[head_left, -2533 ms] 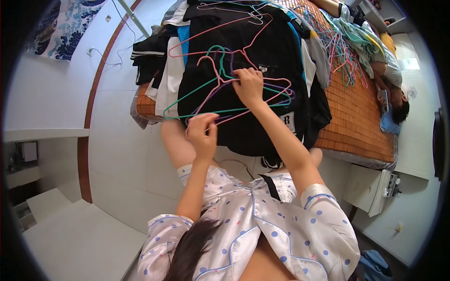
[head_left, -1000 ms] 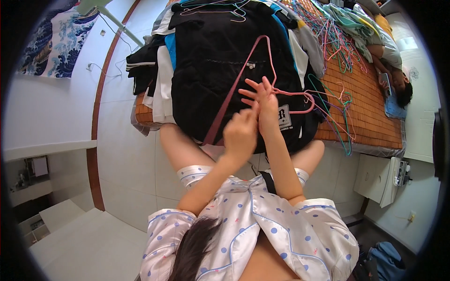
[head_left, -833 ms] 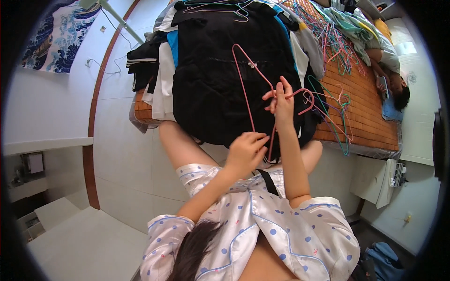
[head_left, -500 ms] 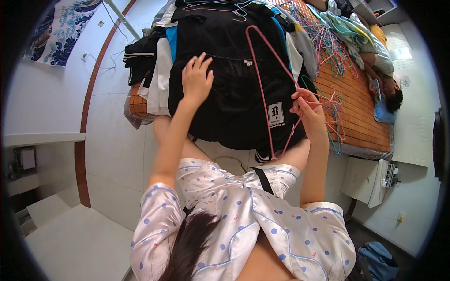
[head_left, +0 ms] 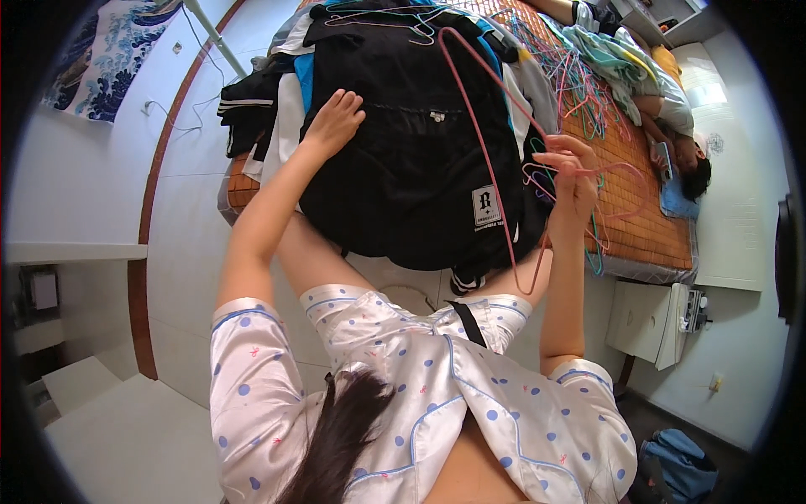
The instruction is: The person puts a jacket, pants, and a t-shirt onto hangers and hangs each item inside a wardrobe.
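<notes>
A black garment [head_left: 395, 193] with a white patch near its lower right lies spread on the pile in front of me. My left hand [head_left: 336, 122] rests on its upper left part, palm down, with fingers stretched out. To the right, my right hand [head_left: 575, 172] grips a pink clothes hanger [head_left: 487, 160] close to its hook. The hanger is held up on its side, its long wire triangle reaching left over the garment and its hook pointing right. A small tag [head_left: 437, 116] shows at the garment's gathered edge.
Several more hangers [head_left: 579, 101] lie tangled on the brown mat [head_left: 646, 231] of the bed at right. Folded dark clothes [head_left: 243, 113] are stacked at left. Another person [head_left: 667, 109] lies on the bed holding a phone. A white cabinet [head_left: 642, 319] stands beside the bed.
My left hand has shifted left and slightly up across the garment. My right hand has moved a little right and up, and the hanger has turned so its hook shows at right.
</notes>
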The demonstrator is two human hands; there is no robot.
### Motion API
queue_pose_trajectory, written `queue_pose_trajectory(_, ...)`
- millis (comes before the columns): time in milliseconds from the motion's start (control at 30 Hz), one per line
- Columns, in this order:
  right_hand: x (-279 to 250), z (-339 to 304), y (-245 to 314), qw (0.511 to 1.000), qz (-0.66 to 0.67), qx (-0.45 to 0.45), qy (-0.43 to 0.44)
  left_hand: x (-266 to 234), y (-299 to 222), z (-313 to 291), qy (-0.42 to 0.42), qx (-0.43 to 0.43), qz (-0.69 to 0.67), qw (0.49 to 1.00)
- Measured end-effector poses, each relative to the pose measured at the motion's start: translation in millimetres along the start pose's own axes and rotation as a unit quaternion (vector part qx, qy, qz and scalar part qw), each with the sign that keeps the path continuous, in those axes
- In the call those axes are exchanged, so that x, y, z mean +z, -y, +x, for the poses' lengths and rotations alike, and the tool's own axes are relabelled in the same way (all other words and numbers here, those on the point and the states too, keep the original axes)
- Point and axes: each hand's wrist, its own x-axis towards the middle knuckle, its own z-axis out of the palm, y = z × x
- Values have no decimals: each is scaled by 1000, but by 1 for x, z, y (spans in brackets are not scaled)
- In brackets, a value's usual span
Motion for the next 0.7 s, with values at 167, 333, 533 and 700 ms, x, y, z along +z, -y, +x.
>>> queue_pose_trajectory(167, 0, 14, 1, 997, -53, -48, -35, -46, 11, -25, -60, 100, -121, 986)
queue_pose_trajectory(333, 24, 30, -1, 994, 105, 32, 27, -95, 10, -40, -68, 127, -276, 950)
queue_pose_trajectory(533, 51, 74, -7, 996, 18, 79, 37, -125, 17, -39, -95, 151, -298, 938)
queue_pose_trajectory(700, 96, 98, 3, 979, 199, 42, -24, -136, 16, -40, -91, 147, -311, 935)
